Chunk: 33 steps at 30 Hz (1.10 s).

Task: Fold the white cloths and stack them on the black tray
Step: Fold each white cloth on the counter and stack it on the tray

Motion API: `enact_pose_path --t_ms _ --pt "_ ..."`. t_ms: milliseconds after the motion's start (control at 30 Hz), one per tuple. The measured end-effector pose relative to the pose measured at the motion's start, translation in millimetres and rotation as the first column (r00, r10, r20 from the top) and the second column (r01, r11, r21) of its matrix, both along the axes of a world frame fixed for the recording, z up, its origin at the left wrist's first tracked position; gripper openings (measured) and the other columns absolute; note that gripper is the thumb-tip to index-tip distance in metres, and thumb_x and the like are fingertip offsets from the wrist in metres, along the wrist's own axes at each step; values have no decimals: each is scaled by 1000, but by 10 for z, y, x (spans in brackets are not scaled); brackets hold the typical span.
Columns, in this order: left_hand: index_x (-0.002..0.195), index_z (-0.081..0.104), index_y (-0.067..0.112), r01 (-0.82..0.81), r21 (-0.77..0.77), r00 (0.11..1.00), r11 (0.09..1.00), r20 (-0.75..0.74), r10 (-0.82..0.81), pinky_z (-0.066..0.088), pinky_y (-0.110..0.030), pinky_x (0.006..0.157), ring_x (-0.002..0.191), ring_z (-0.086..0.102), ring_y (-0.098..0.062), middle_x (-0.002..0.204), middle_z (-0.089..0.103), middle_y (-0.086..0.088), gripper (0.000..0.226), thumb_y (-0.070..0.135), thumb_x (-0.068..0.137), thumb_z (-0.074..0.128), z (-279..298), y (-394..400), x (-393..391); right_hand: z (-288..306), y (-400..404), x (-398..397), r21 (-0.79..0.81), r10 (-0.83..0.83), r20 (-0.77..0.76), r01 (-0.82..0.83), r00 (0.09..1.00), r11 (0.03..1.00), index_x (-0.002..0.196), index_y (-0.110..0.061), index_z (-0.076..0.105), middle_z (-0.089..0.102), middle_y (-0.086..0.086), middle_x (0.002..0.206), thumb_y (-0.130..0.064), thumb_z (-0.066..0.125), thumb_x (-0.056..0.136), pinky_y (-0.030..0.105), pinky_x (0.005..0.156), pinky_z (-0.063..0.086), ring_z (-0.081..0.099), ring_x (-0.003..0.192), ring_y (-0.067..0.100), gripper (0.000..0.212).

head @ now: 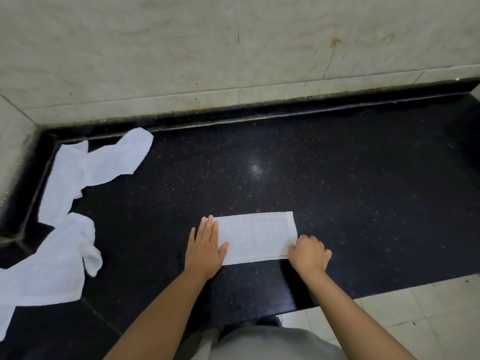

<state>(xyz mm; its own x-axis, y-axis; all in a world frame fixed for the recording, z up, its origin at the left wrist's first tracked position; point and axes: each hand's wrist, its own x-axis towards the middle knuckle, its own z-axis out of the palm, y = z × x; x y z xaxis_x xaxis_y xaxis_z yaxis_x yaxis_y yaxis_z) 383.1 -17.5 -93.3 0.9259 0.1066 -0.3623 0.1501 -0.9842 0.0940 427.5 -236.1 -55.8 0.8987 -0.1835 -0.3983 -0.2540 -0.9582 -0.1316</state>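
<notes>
- Far left, against the wall corner: unfolded cloths [85,172], a crumpled white pile lying on the black surface [337,178]; a second loose cloth [52,271] lies nearer the front-left, just beside the first, and runs off the frame edge.
- No black tray in view anywhere; cannot tell where it sits.
- Left hand [205,248]: flat, fingers straight and together, palm pressing down on the left end of the folded cloth [257,237]. Holds nothing, just pins it.
- Centre: the folded cloth is a long flat strip lying left to right on the surface, near the front edge, well apart from the loose pile. Edges look lined up; a hem shows at the right end.
- Right hand [309,253]: fingers curled, pinching the near right corner of the strip; thumb side on the cloth's edge. Exactly how many layers it grips, cannot tell.
- Step in hand, as a judgement: mid-fold on one cloth; the lengthwise fold looks done and the crosswise fold looks about to start.
- Next move likely calls for lifting the right end and carrying it over toward the left hand, matching corners, with the left hand holding the strip from sliding on the smooth stone.
- Progress: early; two loose cloths not yet folded, nothing stacked in view.
- Far right: bare surface, pale floor tiles below.
</notes>
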Motion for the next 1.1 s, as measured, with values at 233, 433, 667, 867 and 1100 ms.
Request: enact_pose_path --t_ms 233,433,667,867,1100 --pt "148 -7 10 -8 -26 1000 1000 18 9 -6 -37 117 145 -12 -18 157 -13 -4 93 57 68 -19 17 15 -1 220 61 54 497 -158 170 54 973 866 75 -4 48 53 8 74 -4 53 81 29 62 39 52 71 25 7" --pt "148 6 10 -213 -152 962 965 142 235 -3 -37 118 146 -6 -16 158 1 -3 59 40 98 20 156 278 -184 484 677 -40 638 -2 379 -259 925 725 79 -6 52 46 -7 68 1 54 81 9 55 35 42 61 5 7" --pt "143 30 5 -366 -216 887 905 213 410 7 -41 117 145 11 -22 154 23 -9 68 46 90 14 182 593 -746 142 1336 -372 546 366 398 -538 841 642 91 5 58 60 17 93 1 50 85 33 74 47 58 84 28 10" --pt "136 42 4 -391 -231 879 891 195 436 14 -44 115 143 19 -26 149 33 -12 77 48 83 7 98 652 -1055 -116 1379 -449 358 576 241 -623 781 695 103 3 55 56 17 107 -4 40 92 33 77 42 55 94 30 20" --pt "123 56 1 -346 -308 877 886 229 422 26 -47 108 136 34 -31 138 48 -16 60 38 89 23 81 578 -1022 161 1254 -233 587 125 307 -291 943 755 86 5 62 60 11 86 -1 52 84 22 63 30 50 77 21 12"
